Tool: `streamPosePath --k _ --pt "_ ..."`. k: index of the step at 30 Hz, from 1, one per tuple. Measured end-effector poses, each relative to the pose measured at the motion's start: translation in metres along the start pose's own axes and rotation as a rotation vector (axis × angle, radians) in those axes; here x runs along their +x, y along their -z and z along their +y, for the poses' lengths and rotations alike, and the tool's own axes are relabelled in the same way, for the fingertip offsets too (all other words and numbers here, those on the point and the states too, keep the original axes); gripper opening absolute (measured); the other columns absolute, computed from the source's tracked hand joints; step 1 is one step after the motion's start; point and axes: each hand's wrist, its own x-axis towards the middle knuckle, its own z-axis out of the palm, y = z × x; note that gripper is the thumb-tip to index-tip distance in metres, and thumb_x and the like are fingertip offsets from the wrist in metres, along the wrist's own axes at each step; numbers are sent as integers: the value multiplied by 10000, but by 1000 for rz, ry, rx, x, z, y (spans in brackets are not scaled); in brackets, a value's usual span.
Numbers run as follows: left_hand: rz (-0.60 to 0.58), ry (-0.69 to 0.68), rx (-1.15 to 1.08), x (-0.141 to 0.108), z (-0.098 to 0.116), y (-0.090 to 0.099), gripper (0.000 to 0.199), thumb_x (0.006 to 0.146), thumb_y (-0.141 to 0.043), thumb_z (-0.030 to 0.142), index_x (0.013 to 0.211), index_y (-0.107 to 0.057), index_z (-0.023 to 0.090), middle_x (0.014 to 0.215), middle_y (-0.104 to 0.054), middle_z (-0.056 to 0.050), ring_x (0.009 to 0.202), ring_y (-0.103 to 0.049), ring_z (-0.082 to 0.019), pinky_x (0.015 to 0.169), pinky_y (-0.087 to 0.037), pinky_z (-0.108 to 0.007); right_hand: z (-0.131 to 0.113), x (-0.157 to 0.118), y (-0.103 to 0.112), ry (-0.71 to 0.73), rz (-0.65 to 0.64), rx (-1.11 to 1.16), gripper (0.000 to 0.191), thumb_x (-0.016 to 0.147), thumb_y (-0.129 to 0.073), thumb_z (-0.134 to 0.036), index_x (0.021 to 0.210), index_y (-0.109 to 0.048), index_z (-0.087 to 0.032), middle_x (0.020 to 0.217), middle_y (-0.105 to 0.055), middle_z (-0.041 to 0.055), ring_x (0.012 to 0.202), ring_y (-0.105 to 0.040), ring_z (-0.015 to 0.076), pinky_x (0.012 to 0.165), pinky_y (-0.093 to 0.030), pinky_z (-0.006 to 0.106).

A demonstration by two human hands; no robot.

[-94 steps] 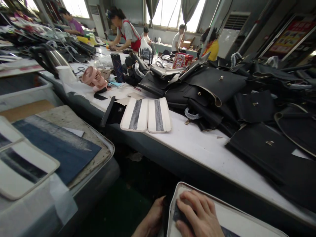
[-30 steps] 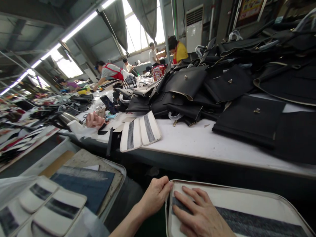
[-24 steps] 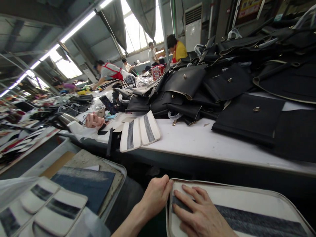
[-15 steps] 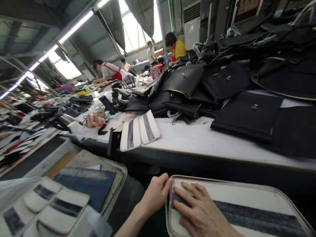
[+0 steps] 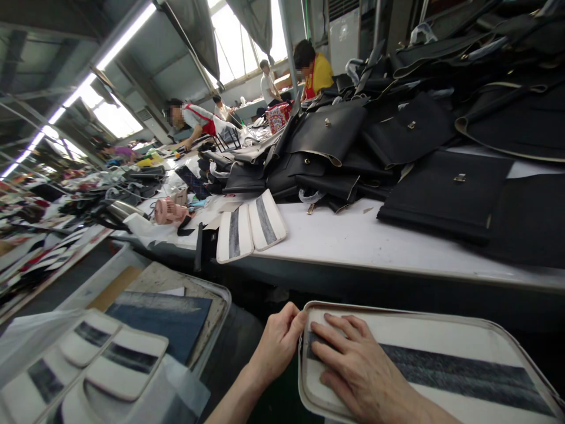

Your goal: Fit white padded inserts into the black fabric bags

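Beyond the person's left hand (image 5: 280, 335) and right hand (image 5: 357, 365) runs a white-topped table (image 5: 326, 238), the broadest thing here. Black bags (image 5: 329, 135) are heaped along it, beyond the grip and to its right, likely stacked there to leave the near edge free. Left of the grip, a plastic bin (image 5: 226, 294) carries boards across its top, probably serving as a side stand.

The large striped panel (image 5: 463, 333) lies right at the grip, extending rightward from the pinched corner, white with a dark band along its length. A blue board (image 5: 176, 312) sits left of the hands on the bin, with smaller striped panels (image 5: 132, 362) nearer the person, spread face up, perhaps so that the bands stay untouched. Past the left hand, a striped pair (image 5: 267, 221) rests at the table's edge.

The left thumb and fingers are together, clamped on the large panel's near-left corner. The right fingers are apart, the hand laid flat over the band, seemingly to steady the panel against that pinch.
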Motion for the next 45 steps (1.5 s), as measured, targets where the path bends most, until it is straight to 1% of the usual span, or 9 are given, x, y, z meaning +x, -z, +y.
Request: streamPosePath --k 3,6,13,20,26,31,36,41,45 --pt "-44 70 -207 -12 -8 2 287 837 -660 414 827 -508 171 679 -484 44 612 -442 -99 565 -348 -211 1 -2 -3 40 -1 -45 386 871 -502 -163 1219 -497 -330 1422 -468 -28 1318 -352 279 1026 -168 483" --pt "-9 124 -273 -24 -9 2 264 739 -740 304 827 -537 160 724 -550 16 652 -500 -116 596 -392 -219 4 -4 -11 120 25 -122 437 883 -487 -168 1283 -471 -343 1476 -411 -10 1327 -332 300 1019 -138 493" --pt "175 152 52 -39 13 -5 53 764 -629 215 761 -611 165 660 -647 -7 599 -597 -147 553 -439 -224 7 -6 -19 196 98 -242 461 873 -506 -173 1311 -473 -312 1444 -449 33 1299 -356 311 1016 -128 485" --pt "314 92 182 -45 20 -17 81 772 -615 201 818 -680 187 700 -683 0 604 -644 -148 567 -479 -223 3 -7 -17 169 166 -232 306 957 -489 -353 1260 -515 -315 1401 -493 28 1273 -394 304 1018 -156 475" --pt "346 62 228 -48 27 -21 177 798 -590 201 948 -685 203 750 -674 6 635 -659 -147 617 -510 -234 3 -8 -18 173 188 -238 289 974 -471 -390 1244 -527 -303 1394 -499 42 1294 -377 302 1036 -148 476" --pt "299 40 255 -49 31 -23 248 822 -589 212 1060 -655 186 784 -672 -5 681 -656 -156 677 -512 -252 5 -8 -20 171 177 -214 271 975 -468 -396 1219 -534 -298 1429 -464 37 1303 -373 301 1048 -143 479" --pt "162 59 80 -47 26 -18 273 883 -592 313 1121 -615 183 852 -683 -26 768 -646 -168 731 -492 -259 5 -10 -23 151 174 -162 232 972 -471 -398 1164 -552 -296 1440 -457 38 1326 -355 313 1054 -153 502" --pt "104 245 -353 -41 10 -16 311 844 -663 442 928 -591 152 837 -651 -32 793 -589 -154 731 -448 -252 6 -11 -23 154 155 -177 307 982 -443 -405 1262 -513 -299 1443 -455 39 1315 -368 317 1050 -153 499" --pt "-1 382 -591 -35 5 -11 379 753 -768 431 876 -549 147 782 -584 9 710 -528 -106 692 -405 -234 7 -11 -23 155 152 -155 293 977 -457 -396 1249 -520 -309 1441 -455 35 1316 -366 318 1054 -158 507"
